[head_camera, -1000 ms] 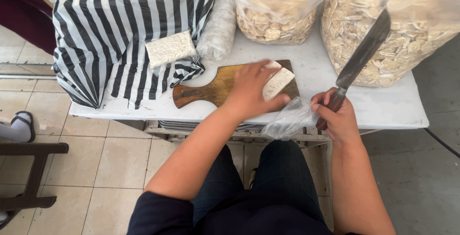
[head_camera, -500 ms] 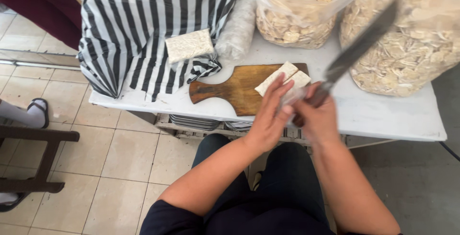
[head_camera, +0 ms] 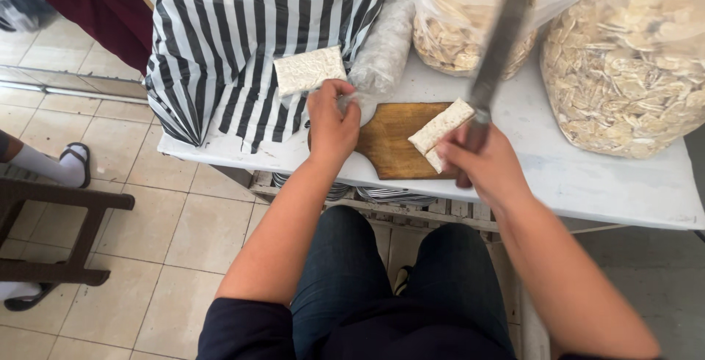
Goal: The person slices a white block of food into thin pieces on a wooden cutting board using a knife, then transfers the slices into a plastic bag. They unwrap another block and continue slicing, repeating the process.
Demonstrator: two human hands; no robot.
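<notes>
My left hand has left the block and now pinches clear plastic mid-frame. My right hand grips the knife, raised above the board.

Head camera, looking down.
It is riding on my head, facing steeply down and forward, sitting close over the bench and my lap.

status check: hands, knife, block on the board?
Right hand gripping the big knife, blade raised. Left hand pinching clear plastic wrap at the cutting board edge. White block on board, unobstructed.
</notes>
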